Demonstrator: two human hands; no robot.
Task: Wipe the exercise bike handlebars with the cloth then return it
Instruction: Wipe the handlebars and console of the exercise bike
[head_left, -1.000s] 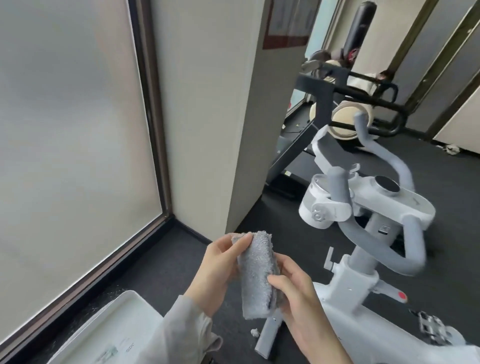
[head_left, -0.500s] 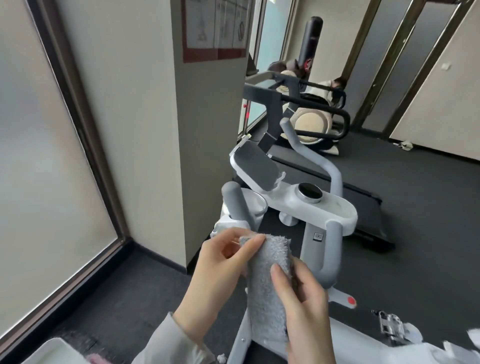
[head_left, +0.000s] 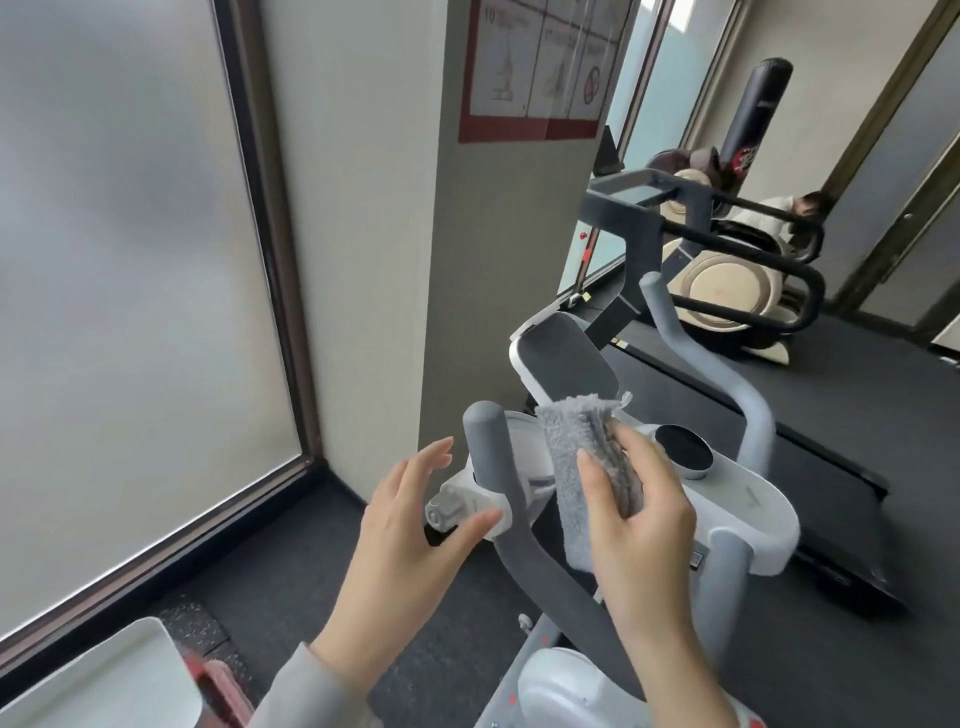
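Near the middle of the scene, just in front of the white exercise bike console with a round black dial (head_left: 680, 449), the right hand (head_left: 636, 512) holds a folded grey fluffy cloth (head_left: 576, 467). The thumb presses on the near face of the cloth and the other fingers close around its right edge, so the grip on it is firm. The cloth hangs upright, just beside the near-left grey padded handlebar (head_left: 501, 483), and whether it touches the bar cannot be told. The left hand (head_left: 410, 525) is open with spread fingers and holds nothing; it hovers near a white knob on the left side of the bike.

As a judgement, the task is at its beginning: the cloth is in hand and brought to the bike, but no part of the handlebars looks wiped yet. What is left is to wipe the near-left bar, the far-right curved grey handlebar (head_left: 691, 353) and the lower grips, then to return the cloth. The place for returning is not clearly shown.
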